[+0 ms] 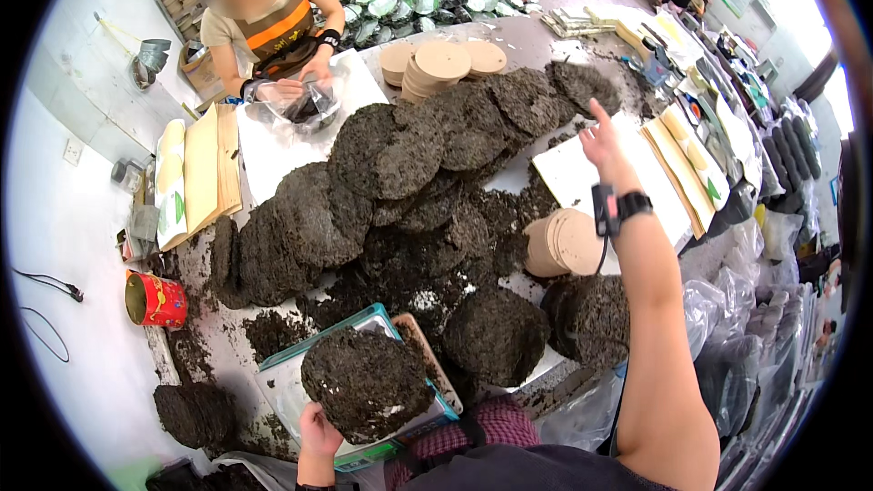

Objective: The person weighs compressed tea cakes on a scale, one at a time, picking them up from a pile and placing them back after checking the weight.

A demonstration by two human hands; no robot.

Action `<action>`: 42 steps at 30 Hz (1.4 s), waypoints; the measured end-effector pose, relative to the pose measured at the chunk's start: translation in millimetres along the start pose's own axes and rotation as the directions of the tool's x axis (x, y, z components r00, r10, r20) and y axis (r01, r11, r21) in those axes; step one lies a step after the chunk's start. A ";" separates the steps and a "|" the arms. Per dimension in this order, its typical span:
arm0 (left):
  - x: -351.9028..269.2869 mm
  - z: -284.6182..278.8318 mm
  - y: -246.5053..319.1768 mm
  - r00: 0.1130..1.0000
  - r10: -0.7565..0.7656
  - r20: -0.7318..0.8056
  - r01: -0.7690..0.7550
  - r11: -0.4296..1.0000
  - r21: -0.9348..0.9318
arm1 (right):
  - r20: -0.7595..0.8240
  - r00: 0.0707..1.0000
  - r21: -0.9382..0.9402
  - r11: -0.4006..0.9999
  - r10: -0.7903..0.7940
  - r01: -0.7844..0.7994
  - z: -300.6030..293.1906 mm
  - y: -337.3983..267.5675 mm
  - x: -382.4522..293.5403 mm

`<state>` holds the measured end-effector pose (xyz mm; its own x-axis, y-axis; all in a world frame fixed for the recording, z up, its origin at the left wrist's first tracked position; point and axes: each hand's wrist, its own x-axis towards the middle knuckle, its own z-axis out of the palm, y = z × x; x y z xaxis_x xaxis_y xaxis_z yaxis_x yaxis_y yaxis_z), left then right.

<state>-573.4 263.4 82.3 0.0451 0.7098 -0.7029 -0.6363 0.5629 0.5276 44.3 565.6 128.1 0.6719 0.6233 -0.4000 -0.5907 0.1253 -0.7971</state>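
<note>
My left hand [319, 431] grips the lower left edge of a round, dark cake of pressed dried leaves [367, 382], which is over a scale with a teal rim [273, 358]. Whether the cake rests on the scale I cannot tell. Stretched far forward, my right hand [601, 140] has its fingers apart and nothing in it, above the far edge of a white sheet [573, 167]. The nearest dark cake to it is a tilted one [583, 85] at the end of a long overlapping row [409, 157]. Beside my forearm stands a stack of round tan discs [563, 242].
Across the table a person [266, 20] handles a clear plastic bag [303, 106]. More tan discs [440, 61] stand near them. A red tin [155, 300] is at the left edge, paper stacks [201, 177] lie on both sides, and loose dark leaf [402, 286] covers the middle.
</note>
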 end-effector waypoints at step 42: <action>-35.1 -394.4 112.8 0.551 0.607 -0.573 -0.330 0.789 0.518 | 0.253 0.896 -0.828 0.560 0.365 0.005 -130.4 289.6 -423.7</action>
<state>-950.4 135.0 -21.7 -0.8021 0.4903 -0.3409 -0.1183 0.4290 0.8955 -353.3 237.1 7.7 0.2732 0.7992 -0.5353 0.0422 -0.5659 -0.8234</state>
